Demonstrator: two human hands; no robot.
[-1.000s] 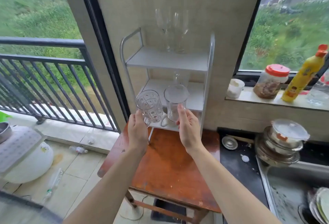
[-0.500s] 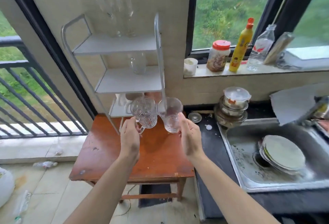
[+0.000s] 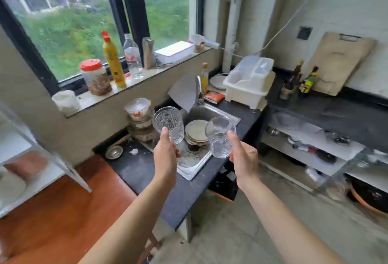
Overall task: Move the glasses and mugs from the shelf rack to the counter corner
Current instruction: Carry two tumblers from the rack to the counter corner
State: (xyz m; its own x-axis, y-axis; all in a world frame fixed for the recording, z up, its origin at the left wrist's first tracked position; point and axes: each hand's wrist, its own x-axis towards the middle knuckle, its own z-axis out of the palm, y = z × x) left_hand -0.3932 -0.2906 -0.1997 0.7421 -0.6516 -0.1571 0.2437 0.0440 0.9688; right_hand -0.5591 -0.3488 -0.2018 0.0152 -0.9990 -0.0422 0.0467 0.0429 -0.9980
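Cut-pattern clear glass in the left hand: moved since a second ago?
Yes. The cut-pattern clear glass went right, away from the white shelf rack, and is now by the steel sink, in the left hand.

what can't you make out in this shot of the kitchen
Head view only:
rack: cut off by the left edge, blurred; what's left on it is unclear
patterned glass bottom: behind the left hand
plates in the sink: partly behind the plain glass in the right hand
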